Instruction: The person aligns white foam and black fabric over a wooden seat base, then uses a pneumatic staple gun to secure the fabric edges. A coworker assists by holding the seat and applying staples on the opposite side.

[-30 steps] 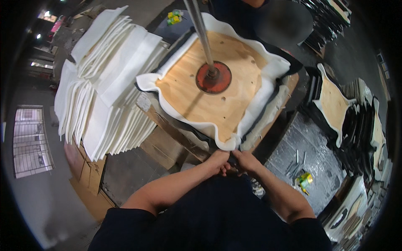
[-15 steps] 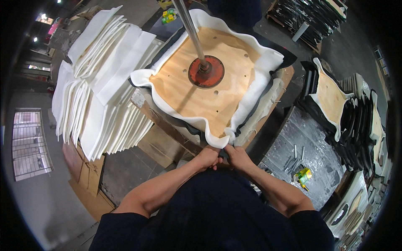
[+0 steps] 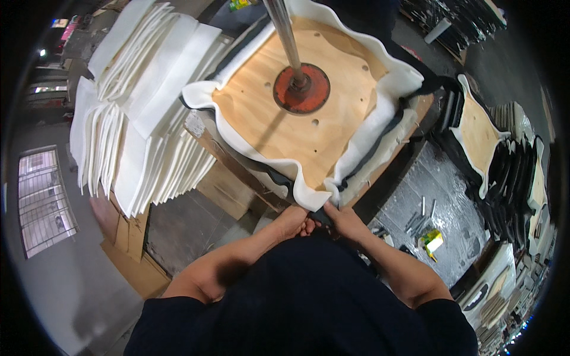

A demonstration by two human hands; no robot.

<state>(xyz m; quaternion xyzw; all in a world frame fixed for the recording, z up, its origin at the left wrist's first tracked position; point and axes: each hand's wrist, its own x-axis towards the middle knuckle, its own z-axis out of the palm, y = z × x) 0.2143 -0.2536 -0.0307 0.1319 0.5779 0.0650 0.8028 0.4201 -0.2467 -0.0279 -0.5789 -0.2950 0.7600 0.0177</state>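
Note:
A square plywood board (image 3: 249, 110) with small holes lies on white padding (image 3: 367, 132), whose wavy edges stand up around it. A red round plate (image 3: 314, 101) on a metal rod (image 3: 281, 28) presses on the board's middle. Black fabric (image 3: 380, 142) shows outside the padding. At the near corner my left hand (image 3: 293, 222) and my right hand (image 3: 347, 223) are closed side by side on this black fabric, in front of my body. The padding's folded corner (image 3: 311, 199) rests just above them. Most fingertips are hidden.
Stacked white foam sheets (image 3: 169, 65) stand at the left, by cardboard (image 3: 222, 187). On the right, a plastic-covered table (image 3: 409, 190) carries metal pins (image 3: 420, 216) and a yellow-green packet (image 3: 431, 242). Beyond it are piled black-covered seat panels (image 3: 475, 130).
The view has shifted, with the board now higher in the picture and my hands about where they were. Both keep hold of the black fabric, and more of it shows between them.

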